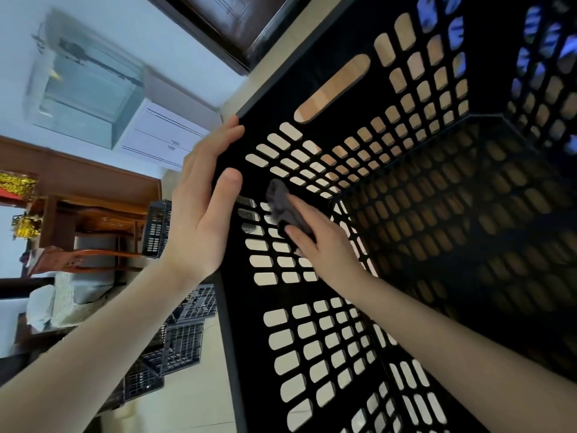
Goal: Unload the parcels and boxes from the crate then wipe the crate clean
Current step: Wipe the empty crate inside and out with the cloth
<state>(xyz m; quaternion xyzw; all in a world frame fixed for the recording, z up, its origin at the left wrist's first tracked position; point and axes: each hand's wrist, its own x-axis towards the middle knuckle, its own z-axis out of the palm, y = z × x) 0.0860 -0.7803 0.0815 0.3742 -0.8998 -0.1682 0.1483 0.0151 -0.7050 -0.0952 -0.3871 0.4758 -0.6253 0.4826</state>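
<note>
While the left hand (203, 201) clasps the emptied crate (268, 101) by its rim, the right hand (327, 248) pinches a cloth (281, 204) against an inner wall; wiping is underway; the next move probably calls for reaching the other walls.

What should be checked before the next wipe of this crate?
1. Crate emptied: ok, nothing seen inside.
2. Left hand steadying the crate at its edge: ok.
3. Right hand holding the cloth: ok.
4. Cloth pressed against the crate's inside: ok.
5. Wiped patch already clean: cannot tell.
6. Crate resting firmly: cannot tell.
</note>
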